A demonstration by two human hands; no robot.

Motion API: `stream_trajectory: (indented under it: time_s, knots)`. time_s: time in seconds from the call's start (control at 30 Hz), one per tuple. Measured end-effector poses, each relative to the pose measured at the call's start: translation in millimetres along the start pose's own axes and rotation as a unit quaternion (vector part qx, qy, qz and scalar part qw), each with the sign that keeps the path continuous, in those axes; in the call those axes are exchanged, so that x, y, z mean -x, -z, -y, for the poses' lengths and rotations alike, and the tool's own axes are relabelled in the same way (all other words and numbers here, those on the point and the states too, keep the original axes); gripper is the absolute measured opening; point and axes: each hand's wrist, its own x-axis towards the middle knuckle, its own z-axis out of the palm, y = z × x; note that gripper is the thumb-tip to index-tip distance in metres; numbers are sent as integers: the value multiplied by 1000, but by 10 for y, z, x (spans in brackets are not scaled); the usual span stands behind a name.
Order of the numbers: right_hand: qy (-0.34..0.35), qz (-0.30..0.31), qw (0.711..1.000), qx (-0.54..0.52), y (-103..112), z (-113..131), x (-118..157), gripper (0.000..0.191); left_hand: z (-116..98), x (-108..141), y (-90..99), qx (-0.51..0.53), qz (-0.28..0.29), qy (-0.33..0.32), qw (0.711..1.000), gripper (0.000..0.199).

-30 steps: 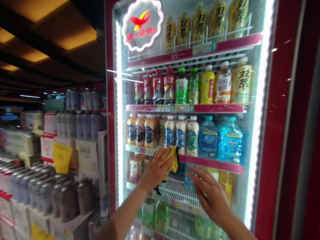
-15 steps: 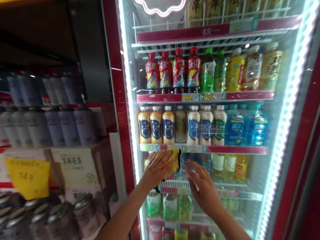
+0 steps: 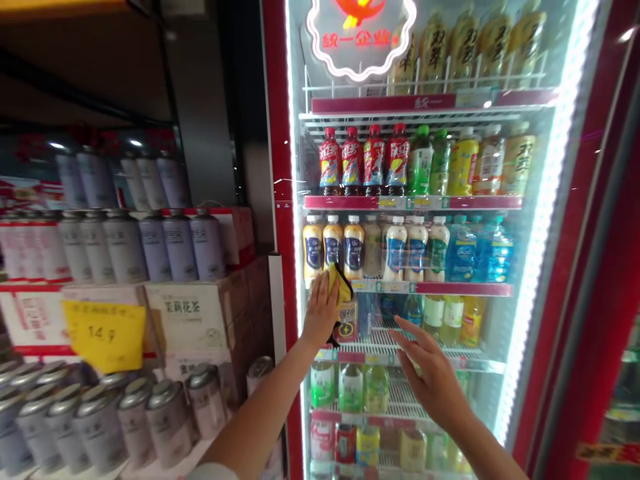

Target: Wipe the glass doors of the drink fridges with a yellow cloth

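Observation:
My left hand [image 3: 319,313] is closed on a yellow cloth [image 3: 343,285] with a dark edge. Hand and cloth lie flat against the glass front of a lit drinks cooler [image 3: 285,220], toward its left side, near the front edge of a bottle shelf [image 3: 465,289]. Part of the cloth is hidden by my fingers. My right hand [image 3: 425,363] is lower and to the right, with spread fingers and nothing in them. Its fingertips are close to the glass; whether they touch it I cannot tell. Behind the cloth a dark-labelled drink [image 3: 346,321] shows partly.
Rows of bottles stand on the cooler's shelves, among them red-capped bottles [image 3: 374,160] and blue ones [image 3: 461,250]. A glowing neon sign [image 3: 361,40] is at the top. Left of the cooler are stacked cartons [image 3: 187,320], many cans [image 3: 170,420] and a yellow price sign [image 3: 104,335].
The cloth under my left hand has moved up and left relative to the shelves, uncovering the dark-labelled drink. The view has shifted left and upward. My right hand stays open.

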Motion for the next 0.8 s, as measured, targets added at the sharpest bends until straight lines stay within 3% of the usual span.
stream_trajectory:
  time_s: [0.07,0.17,0.33,0.4,0.5,0.57,0.67,0.8]
  knots:
    - [-9,-10,1000,-11,72,31,126,40,14,195,49,-16,62,-85,994,76]
    - [-26,-25,999,-30,118,103,276,37,164,94,271,-28,108,-138,984,74]
    - [-47,-28,996,-67,-3,376,376,32,551,-310,729,-36,60,-71,995,67]
    - [-53,-18,995,-79,-88,512,364,32,687,-284,850,-19,41,-33,998,66]
    - [-65,-8,992,-107,-239,710,288,30,839,-35,959,56,52,13,997,66]
    - [-79,-1,987,-137,-394,839,192,31,929,184,1003,150,49,101,982,66]
    - [-117,5,974,-195,-787,1035,-55,32,1097,433,1037,270,38,247,930,62]
    - [-150,-10,967,-205,-1539,1267,-563,34,1344,459,1014,350,77,277,892,52]
